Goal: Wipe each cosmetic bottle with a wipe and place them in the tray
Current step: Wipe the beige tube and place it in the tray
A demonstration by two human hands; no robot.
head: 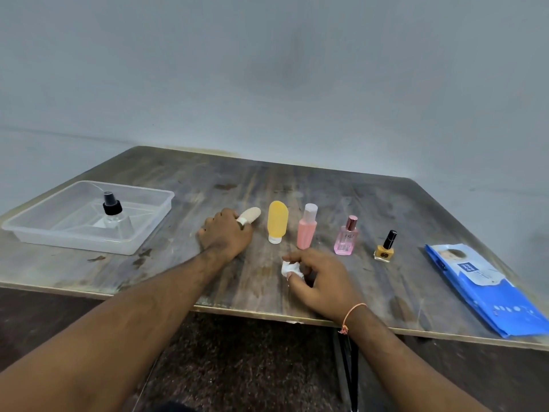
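My left hand (225, 237) grips a beige squeeze bottle (251, 215) with a white cap, tilted on the table. My right hand (319, 281) pinches a crumpled white wipe (289, 269) near the table's front. In a row to the right stand a yellow squeeze bottle (277, 221), a pink bottle with a pale cap (307, 230), a clear pink perfume bottle (345, 237) and a yellow nail polish bottle (385, 248). A clear plastic tray (35, 230) at the left holds a clear spray bottle with a black nozzle (113, 212).
A blue pack of wipes (487, 288) lies at the table's right front edge. The dark wooden table (297, 179) reaches back to a grey wall. Below the front edge is dark floor.
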